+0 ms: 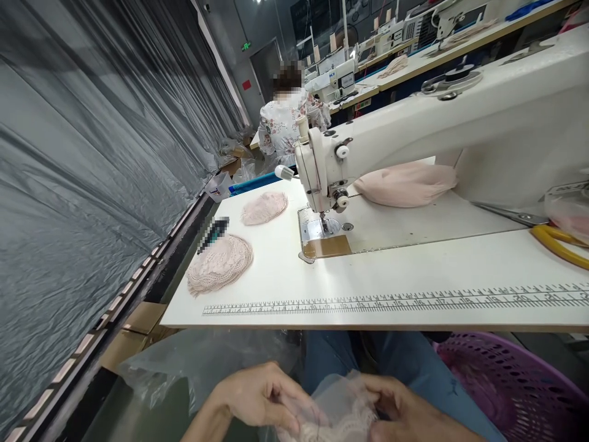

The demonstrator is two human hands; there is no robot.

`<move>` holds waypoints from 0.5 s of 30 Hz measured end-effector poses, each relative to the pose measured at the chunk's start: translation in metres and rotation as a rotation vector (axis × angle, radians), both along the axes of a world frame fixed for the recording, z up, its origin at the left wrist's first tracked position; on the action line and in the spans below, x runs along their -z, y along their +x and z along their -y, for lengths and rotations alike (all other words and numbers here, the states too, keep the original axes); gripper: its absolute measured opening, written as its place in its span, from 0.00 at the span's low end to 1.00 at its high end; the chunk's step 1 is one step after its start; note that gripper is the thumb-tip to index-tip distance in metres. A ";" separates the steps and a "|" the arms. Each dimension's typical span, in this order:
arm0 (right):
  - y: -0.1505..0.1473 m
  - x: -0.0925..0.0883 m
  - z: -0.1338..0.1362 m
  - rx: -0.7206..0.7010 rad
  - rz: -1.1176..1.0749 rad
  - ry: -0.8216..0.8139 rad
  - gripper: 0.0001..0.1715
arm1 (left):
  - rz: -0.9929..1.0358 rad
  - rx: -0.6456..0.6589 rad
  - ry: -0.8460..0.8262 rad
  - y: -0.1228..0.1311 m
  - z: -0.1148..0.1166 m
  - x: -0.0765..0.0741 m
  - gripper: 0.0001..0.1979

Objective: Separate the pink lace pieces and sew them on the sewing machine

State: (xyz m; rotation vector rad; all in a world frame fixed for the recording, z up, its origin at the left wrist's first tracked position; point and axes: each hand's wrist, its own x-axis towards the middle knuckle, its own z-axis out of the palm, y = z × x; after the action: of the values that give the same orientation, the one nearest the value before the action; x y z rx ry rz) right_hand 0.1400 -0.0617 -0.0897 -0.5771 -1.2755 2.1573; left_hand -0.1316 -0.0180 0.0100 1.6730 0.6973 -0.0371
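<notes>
A sheer pale-pink lace piece (340,405) is stretched between my two hands, over my lap and below the table's front edge. My left hand (260,396) pinches its left side with thumb and fingers. On the other side my right hand (400,408) grips the scalloped lace edge, its fingers partly hidden by the frame's bottom. Beyond the hands stands a white sewing machine (391,132), its needle and presser foot over the metal plate. Two stacks of pink lace pieces, a nearer one (221,264) and a farther one (264,207), lie on the table left of the machine.
A printed ruler (396,302) runs along the table's front. Yellow-handled scissors (559,242) lie at right; pink fabric (407,183) rests behind the needle. A purple basket (519,380) is at lower right, cardboard (133,334) at lower left. A person (283,123) sits ahead.
</notes>
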 end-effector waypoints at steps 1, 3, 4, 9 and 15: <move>-0.003 -0.002 0.002 0.024 0.000 0.004 0.31 | -0.012 -0.019 -0.003 -0.003 0.000 0.003 0.33; -0.007 -0.006 0.004 0.051 -0.002 0.020 0.29 | -0.044 -0.048 -0.014 -0.008 0.000 0.005 0.33; -0.008 -0.008 0.005 0.058 -0.002 0.027 0.30 | -0.061 -0.059 -0.021 -0.010 0.000 0.005 0.33; -0.011 -0.001 0.009 0.121 0.060 0.009 0.23 | -0.099 -0.111 -0.061 -0.016 0.001 0.005 0.35; -0.011 0.000 0.008 0.145 0.114 0.042 0.27 | -0.131 -0.060 -0.057 -0.008 0.000 0.001 0.35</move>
State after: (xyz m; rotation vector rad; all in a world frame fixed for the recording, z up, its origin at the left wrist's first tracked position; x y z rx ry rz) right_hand 0.1293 -0.0694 -0.0901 -0.7607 -1.2936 1.9992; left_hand -0.1396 -0.0179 0.0087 1.6048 0.8372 -0.1243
